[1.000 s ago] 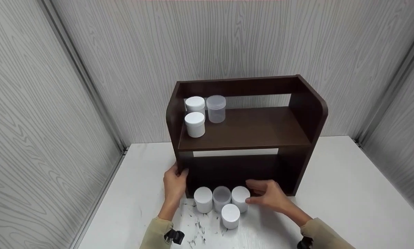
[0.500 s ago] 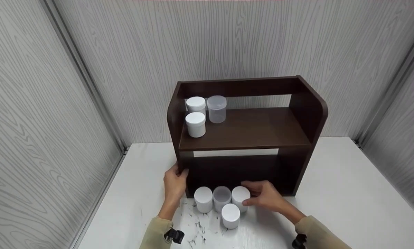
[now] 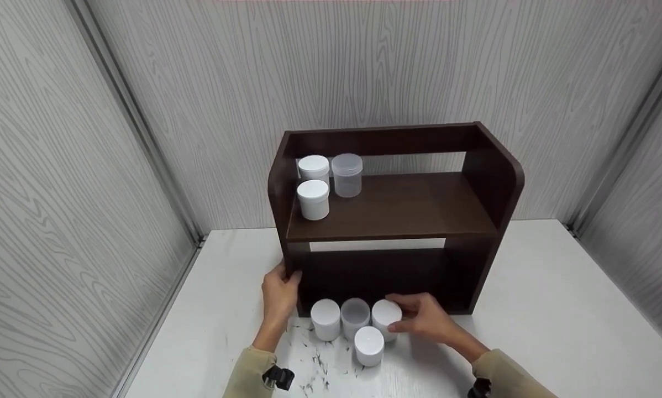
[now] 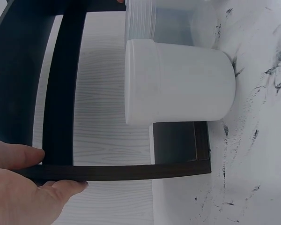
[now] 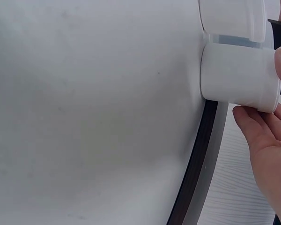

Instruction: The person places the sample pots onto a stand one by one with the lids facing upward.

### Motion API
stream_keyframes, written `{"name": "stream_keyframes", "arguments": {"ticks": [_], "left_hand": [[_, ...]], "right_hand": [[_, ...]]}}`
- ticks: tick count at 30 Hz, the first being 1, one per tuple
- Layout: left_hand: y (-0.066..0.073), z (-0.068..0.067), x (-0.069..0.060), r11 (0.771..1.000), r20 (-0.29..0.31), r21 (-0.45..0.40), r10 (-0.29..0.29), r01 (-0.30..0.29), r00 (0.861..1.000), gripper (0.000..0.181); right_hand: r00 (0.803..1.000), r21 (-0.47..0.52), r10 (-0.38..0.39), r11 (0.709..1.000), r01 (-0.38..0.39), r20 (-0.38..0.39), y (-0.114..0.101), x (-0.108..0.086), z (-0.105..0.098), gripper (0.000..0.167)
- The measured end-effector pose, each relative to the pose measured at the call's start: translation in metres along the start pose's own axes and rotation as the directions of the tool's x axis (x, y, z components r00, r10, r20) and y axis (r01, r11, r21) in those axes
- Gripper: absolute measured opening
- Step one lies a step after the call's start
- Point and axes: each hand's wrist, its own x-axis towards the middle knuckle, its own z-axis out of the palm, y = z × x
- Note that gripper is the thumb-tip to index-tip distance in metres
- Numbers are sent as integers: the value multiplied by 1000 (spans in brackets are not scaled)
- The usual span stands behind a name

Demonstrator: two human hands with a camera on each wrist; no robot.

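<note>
My left hand (image 3: 279,294) grips the left side panel of a dark brown two-tier shelf (image 3: 408,205). In the left wrist view the thumb and fingers lie on opposite faces of that panel (image 4: 131,172). On the table before the shelf, my right hand (image 3: 429,320) holds a white lidded jar (image 3: 386,313), thumb in front and fingers behind. Left of this jar stand a translucent jar (image 3: 355,314) and another white jar (image 3: 325,319), close together in a row. One more white jar (image 3: 369,347) stands in front of them.
Two white jars, the front one (image 3: 313,200) and the back one (image 3: 313,164), stand at the left of the upper shelf beside a translucent jar (image 3: 347,176). Dark scuffs mark the white table (image 3: 220,309). Wood-grain panels (image 3: 364,66) enclose the back and sides.
My right hand has moved left onto the rightmost jar of the row and closed around it. That jar has shifted very slightly right. The left hand stays on the shelf panel.
</note>
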Motion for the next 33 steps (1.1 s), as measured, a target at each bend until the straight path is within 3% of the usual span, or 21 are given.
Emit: {"name": "stream_keyframes", "arguments": {"ticks": [11,18,24,33], "left_hand": [[2,-1,0,1000,-3,2,10,-10,1000,36],[1,0,-1,999,33,-38,8,-6,999,42],[-1,0,-2,999,19,-35,-14,15,1000,40],[-2,1,-1,999,-2,-29,17,-17,1000,34]], "right_hand": [[1000,29,-5,1000,5,0,2,-8,-5,72],[1000,3,-13,1000,13,-18,5,-14,-5,70],[1000,11,16,1000,-16,-25,7,-22,-8,71],[999,-8,20,1000,-20,-37,9,-25,-8,77]]}}
